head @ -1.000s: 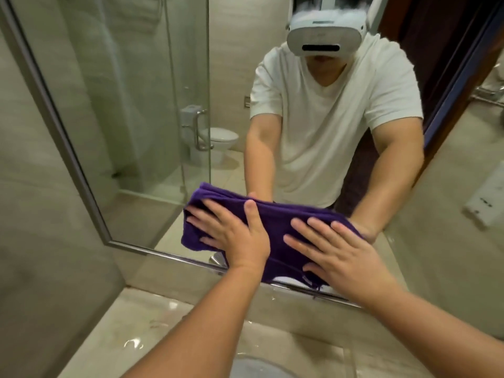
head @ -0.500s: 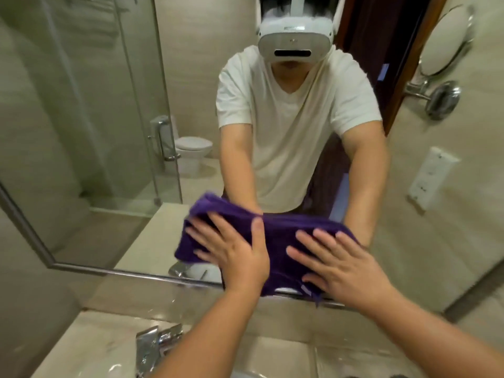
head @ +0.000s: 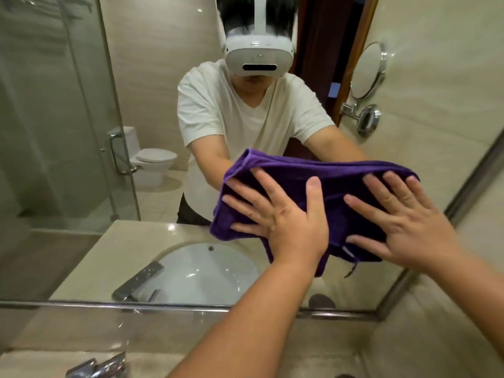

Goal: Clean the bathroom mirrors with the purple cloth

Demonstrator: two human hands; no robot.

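– Against the glass of the wall mirror (head: 152, 77), how many cloths?
– One purple cloth (head: 313, 181), folded, lying flat on the lower right part of the glass, above the metal frame.
– And hands?
– Two. The left hand (head: 289, 225) lies on the cloth's left half and the right hand (head: 409, 227) on its right half, near each other but apart.
– Fingers?
– Straight and spread wide on both hands, palms pressing the cloth to the mirror; none curl round it.
– Other mirrors?
– One small round mirror (head: 366, 70) on a chrome arm, reflected at upper right. Also reflected: one sink basin (head: 207, 271) and one toilet (head: 155, 162). One faucet (head: 98, 366) sits at the bottom edge.
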